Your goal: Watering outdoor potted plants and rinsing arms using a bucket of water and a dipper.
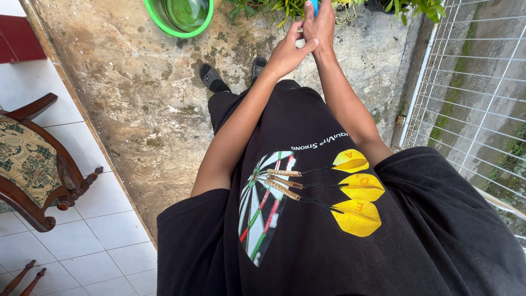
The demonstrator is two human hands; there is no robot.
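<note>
Stained, mossy concrete floor (pixel 148 93) underfoot. A round green plastic basin (pixel 179 16) sits at its far edge, to the left of the hands. Leafy green potted plants (pixel 285 6) run along the top edge, just beyond the hands. White wire mesh fence (pixel 471 82) closes off the right side. At left, white tiled floor (pixel 104 230) carries a dark carved wooden armchair with patterned upholstery (pixel 33 164). Black slip-on sandals (pixel 211 77) show below the hands. A black shirt with a dartboard print (pixel 307 208) fills the lower frame.

Both arms extend forward. Right hand (pixel 320 24) is closed around a small bright blue object (pixel 314 5), of which only a sliver shows above the fingers; its kind cannot be told. Left hand (pixel 287 52) is curled, thumb pressed against the right wrist, fingertips up near the blue object; whether it grips anything cannot be told.
</note>
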